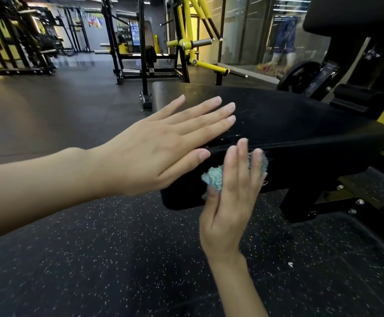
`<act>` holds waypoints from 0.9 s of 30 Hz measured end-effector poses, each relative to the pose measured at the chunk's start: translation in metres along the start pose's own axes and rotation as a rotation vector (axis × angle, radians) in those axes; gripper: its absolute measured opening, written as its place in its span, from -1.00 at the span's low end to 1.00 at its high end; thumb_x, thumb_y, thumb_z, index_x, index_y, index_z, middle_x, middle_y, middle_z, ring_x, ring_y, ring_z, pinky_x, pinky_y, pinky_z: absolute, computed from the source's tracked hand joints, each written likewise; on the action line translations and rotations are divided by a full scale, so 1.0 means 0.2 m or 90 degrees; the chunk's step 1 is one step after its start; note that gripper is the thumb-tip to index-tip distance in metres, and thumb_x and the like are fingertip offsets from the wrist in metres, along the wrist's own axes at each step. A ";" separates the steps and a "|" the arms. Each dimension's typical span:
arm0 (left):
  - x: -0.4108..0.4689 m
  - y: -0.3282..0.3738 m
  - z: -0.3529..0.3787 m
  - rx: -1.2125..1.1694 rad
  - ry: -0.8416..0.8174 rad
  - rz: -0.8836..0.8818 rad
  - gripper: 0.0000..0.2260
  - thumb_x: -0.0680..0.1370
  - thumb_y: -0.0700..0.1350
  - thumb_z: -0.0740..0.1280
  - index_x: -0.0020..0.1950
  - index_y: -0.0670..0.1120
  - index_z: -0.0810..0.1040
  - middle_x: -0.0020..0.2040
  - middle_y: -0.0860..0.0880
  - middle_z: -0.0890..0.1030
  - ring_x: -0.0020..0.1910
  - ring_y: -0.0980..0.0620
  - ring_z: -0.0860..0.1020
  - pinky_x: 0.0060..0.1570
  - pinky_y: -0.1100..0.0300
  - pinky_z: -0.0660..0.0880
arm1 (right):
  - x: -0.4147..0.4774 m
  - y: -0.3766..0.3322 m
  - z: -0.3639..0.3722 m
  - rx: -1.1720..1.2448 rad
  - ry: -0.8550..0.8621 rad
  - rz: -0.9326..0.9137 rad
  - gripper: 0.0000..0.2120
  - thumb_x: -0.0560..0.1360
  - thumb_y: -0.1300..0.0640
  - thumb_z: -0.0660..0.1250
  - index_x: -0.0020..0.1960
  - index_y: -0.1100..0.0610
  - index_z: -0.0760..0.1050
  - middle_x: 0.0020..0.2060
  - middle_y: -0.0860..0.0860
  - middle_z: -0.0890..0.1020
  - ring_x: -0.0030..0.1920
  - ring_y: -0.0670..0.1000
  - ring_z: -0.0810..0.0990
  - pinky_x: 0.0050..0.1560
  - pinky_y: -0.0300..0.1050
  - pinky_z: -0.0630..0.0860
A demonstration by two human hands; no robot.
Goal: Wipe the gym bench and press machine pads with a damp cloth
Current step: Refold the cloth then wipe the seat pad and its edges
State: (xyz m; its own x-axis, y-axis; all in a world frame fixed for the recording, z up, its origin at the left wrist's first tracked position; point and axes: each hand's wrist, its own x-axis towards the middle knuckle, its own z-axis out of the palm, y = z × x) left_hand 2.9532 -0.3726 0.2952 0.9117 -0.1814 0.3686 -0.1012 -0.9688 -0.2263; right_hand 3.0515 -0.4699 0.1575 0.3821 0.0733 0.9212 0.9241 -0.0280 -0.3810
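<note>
A black padded bench seat (289,120) fills the middle right of the head view, with a seam along its near edge. My left hand (163,143) lies flat over the pad's near left corner, fingers spread, holding nothing. My right hand (232,191) presses a light blue fluffy cloth (213,179) against the pad's near side face, fingers pointing up. The cloth shows on both sides of that hand. A black back pad (355,17) rises at the upper right.
The bench's black frame with bolts (337,197) stands at the right on speckled rubber flooring (117,259). A yellow and black press machine (186,44) stands behind the bench. Black racks (14,42) line the far left. Glass panels (255,30) run along the back right.
</note>
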 end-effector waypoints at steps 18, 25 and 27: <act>-0.18 0.17 0.16 0.310 0.061 -0.009 -0.35 0.61 0.08 0.10 0.61 -0.21 0.05 0.63 -0.15 0.04 0.61 -0.14 -0.02 0.54 -0.18 -0.03 | 0.00 0.04 -0.04 0.023 -0.039 -0.029 -0.54 0.71 0.02 -0.13 0.54 0.22 0.08 0.54 0.00 0.15 0.60 0.03 -0.07 0.52 0.37 0.01; -0.19 0.18 0.14 0.318 0.065 -0.036 -0.37 0.62 0.10 0.07 0.61 -0.19 0.07 0.63 -0.12 0.07 0.61 -0.06 0.02 0.53 -0.19 -0.10 | 0.11 0.25 -0.10 -0.037 -0.008 -0.043 -0.53 0.71 0.01 -0.10 0.54 0.23 0.10 0.56 0.03 0.15 0.59 -0.02 -0.05 0.56 0.20 -0.05; -0.20 0.18 0.14 0.325 0.064 -0.037 -0.36 0.62 0.10 0.07 0.62 -0.19 0.07 0.63 -0.11 0.06 0.61 -0.06 0.02 0.53 -0.20 -0.10 | 0.14 0.28 -0.12 -0.022 0.026 0.004 -0.52 0.69 0.06 -0.05 0.53 0.29 0.14 0.53 0.16 0.20 0.58 0.03 -0.03 0.56 0.25 -0.01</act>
State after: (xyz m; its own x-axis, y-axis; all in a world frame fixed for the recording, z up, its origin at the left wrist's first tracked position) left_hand 2.9248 -0.3961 0.2469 0.8648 -0.1696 0.4726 0.1780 -0.7766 -0.6043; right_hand 3.1138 -0.4933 0.1648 0.3864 0.0316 0.9218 0.9212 -0.0626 -0.3840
